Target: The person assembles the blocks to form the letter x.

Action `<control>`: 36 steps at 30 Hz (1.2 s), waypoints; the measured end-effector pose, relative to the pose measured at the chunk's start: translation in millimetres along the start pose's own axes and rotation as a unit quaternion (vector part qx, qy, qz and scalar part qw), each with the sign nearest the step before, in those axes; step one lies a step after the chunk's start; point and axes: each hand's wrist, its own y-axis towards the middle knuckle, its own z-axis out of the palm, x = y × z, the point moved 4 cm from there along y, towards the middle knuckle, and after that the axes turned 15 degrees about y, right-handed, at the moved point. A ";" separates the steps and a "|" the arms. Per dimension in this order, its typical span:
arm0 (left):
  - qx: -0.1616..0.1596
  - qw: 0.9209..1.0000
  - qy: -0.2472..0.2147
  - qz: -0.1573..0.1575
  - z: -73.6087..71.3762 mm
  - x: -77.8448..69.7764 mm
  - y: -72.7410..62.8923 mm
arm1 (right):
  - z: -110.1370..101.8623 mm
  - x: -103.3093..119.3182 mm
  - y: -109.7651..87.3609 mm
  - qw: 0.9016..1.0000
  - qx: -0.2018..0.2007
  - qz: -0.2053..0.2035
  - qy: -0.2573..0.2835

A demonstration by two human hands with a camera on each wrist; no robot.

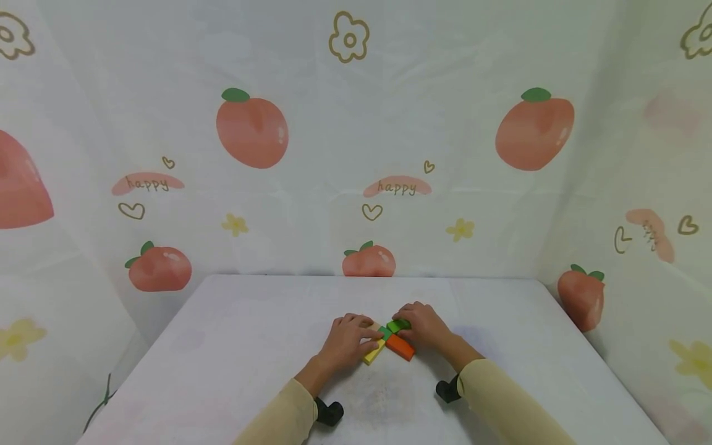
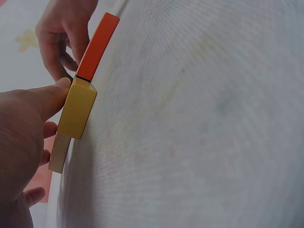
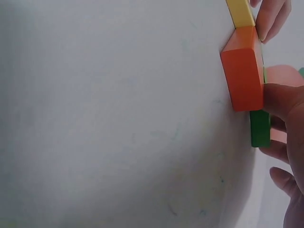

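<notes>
Coloured wooden blocks lie joined in a cross on the table around a small green block [image 1: 384, 333]. My left hand [image 1: 348, 340] has its thumb on the inner end of the yellow block [image 2: 78, 110]. Its index fingertip touches the small green block, and other fingers reach the plain wood block [image 2: 59, 152]. My right hand [image 1: 425, 326] pinches the bright green block [image 1: 398, 326] at the upper right arm of the cross. In the right wrist view its thumb lies beside the orange block [image 3: 243, 71], with fingers by the green block [image 3: 260, 128]. The hands partly hide the blocks.
The white table [image 1: 250, 346] extends around the blocks to its back and side edges. A white curtain [image 1: 311, 123] printed with peaches hangs behind and at both sides. Black wrist mounts [image 1: 329, 413] stick out from both sleeves above the table. A thin cord [image 1: 100, 405] shows at the left.
</notes>
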 end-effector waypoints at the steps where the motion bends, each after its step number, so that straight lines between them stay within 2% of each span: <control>1: 0.000 1.000 0.000 -0.001 0.0 0.0 -0.2 | -0.2 1.0 0.1 1.000 0.002 0.001 0.000; 13: 0.007 1.000 0.002 -0.005 1.5 0.6 0.1 | 1.6 1.3 7.6 0.999 0.031 0.035 0.007; 23: -0.003 1.000 -0.004 0.003 -0.6 -0.8 -1.2 | 3.1 1.9 14.9 0.997 0.056 0.046 0.027; 36: -0.010 1.000 -0.002 -0.002 1.0 -1.1 -1.1 | 4.9 1.5 18.3 0.996 0.063 0.048 0.038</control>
